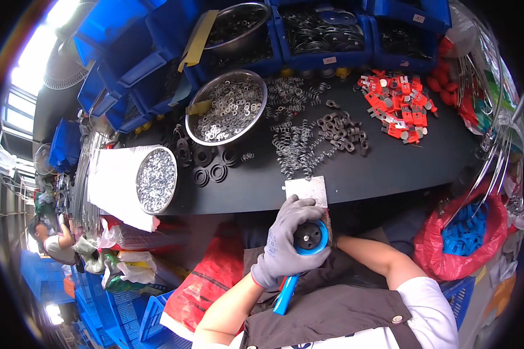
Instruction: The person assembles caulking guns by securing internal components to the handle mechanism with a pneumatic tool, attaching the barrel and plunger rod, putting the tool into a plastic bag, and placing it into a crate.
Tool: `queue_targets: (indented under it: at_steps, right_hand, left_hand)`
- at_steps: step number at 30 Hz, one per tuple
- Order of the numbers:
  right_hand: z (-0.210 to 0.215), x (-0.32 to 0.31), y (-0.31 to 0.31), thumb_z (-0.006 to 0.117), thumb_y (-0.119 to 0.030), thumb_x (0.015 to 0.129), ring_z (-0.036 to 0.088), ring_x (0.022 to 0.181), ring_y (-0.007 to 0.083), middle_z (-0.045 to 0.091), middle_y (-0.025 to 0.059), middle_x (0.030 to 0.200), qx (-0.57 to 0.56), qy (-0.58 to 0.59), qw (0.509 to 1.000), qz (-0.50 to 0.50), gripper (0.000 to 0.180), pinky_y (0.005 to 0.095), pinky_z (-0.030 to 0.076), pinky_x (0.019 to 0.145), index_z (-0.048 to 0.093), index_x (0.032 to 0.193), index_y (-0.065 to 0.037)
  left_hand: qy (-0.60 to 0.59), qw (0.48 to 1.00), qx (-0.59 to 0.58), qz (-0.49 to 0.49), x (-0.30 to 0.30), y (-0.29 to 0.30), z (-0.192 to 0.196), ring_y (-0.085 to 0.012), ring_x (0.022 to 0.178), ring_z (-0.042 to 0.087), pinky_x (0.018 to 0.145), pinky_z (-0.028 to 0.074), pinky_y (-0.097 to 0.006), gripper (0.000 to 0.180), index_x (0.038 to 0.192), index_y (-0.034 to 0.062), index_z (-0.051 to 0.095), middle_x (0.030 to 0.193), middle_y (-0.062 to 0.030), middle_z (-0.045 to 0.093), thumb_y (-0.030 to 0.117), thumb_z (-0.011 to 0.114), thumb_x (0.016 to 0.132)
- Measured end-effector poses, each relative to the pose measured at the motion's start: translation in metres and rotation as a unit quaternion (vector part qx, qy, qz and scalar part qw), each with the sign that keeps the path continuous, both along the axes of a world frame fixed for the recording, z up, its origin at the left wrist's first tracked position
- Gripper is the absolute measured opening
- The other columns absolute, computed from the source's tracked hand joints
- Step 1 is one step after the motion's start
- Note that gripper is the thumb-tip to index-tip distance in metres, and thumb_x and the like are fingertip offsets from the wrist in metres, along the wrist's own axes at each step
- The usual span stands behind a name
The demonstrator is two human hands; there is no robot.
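Note:
My left hand (286, 241), in a grey glove, wraps around a blue round-headed part with a straight handle (286, 295). A black disc (308, 237) with a small metal centre sits inside its round blue rim. My right forearm (367, 254) reaches in from the right behind the part. The right hand's fingers are mostly hidden there. Just beyond my hands, a pale flat plate (308, 191) lies at the table's front edge. Metal coil springs (294, 148) are heaped right behind the plate, beside small dark metal pieces (340, 131).
On the black table (390, 168) stand a steel bowl of washers (199, 131) and a bowl of small silvery parts (174, 198). Black rings (218, 172) and red-orange parts (399, 107) lie nearby. Blue bins (326, 61) line the back. A red bag (425, 241) holds blue parts.

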State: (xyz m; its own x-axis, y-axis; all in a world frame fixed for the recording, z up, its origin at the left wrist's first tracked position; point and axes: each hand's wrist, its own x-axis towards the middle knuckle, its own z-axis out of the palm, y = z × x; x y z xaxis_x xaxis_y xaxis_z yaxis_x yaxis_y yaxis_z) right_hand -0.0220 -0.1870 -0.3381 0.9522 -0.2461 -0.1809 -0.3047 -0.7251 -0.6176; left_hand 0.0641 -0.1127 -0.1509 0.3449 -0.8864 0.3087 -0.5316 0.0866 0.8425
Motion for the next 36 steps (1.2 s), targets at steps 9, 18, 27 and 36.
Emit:
queue_targets:
  at_steps: [9, 18, 27, 36]
  right_hand:
    - [0.016, -0.017, -0.033, 0.061, -0.039, 0.084, 0.066, 0.095, 0.0393, 0.065, 0.0241, 0.108, -0.057, -0.089, 0.993, 0.046, 0.045, 0.0499, 0.052, 0.085, 0.067, 0.109, -0.001]
    - [0.062, -0.104, -0.060, 0.058, -0.044, 0.090, 0.067, 0.084, 0.0348, 0.068, 0.0165, 0.089, -0.066, 0.068, 0.990, 0.103, 0.037, 0.0471, 0.052, 0.072, 0.071, 0.100, -0.012]
    - [0.221, -0.071, -0.158, 0.067, -0.004, 0.082, 0.062, 0.058, 0.0268, 0.060, 0.0117, 0.065, -0.160, -0.463, 0.834, -0.253, 0.012, 0.0358, 0.046, 0.053, 0.060, 0.072, -0.005]
    - [0.200, -0.073, -0.414, 0.064, -0.026, 0.081, 0.058, 0.113, 0.0363, 0.056, 0.0187, 0.126, -0.318, -0.112, 0.651, -0.680, 0.039, 0.0452, 0.048, 0.096, 0.062, 0.114, -0.006]
  left_hand:
    - [0.189, 0.958, 0.105, -0.186, 0.038, 0.009, 0.013, -0.0284, 0.123, 0.054, 0.108, 0.039, -0.041, 0.068, 0.131, 0.0030, 0.053, 0.128, -0.0132, 0.058, 0.014, 0.078, 0.068]
    - [-0.322, 0.914, 0.138, 0.202, 0.194, -0.080, 0.041, -0.0360, 0.088, 0.066, 0.081, 0.051, -0.040, 0.019, 0.099, 0.0020, 0.072, 0.091, -0.0175, 0.070, 0.014, 0.066, 0.085]
    - [-0.321, 0.922, 0.079, 0.200, 0.211, -0.084, 0.032, -0.0354, 0.085, 0.064, 0.076, 0.049, -0.043, 0.008, 0.089, 0.0038, 0.064, 0.089, -0.0172, 0.066, 0.010, 0.064, 0.084]
    - [-0.337, 0.914, 0.041, 0.223, 0.199, -0.086, 0.024, -0.0316, 0.085, 0.065, 0.077, 0.050, -0.041, 0.010, 0.092, 0.0041, 0.065, 0.087, -0.0132, 0.067, 0.010, 0.066, 0.085]
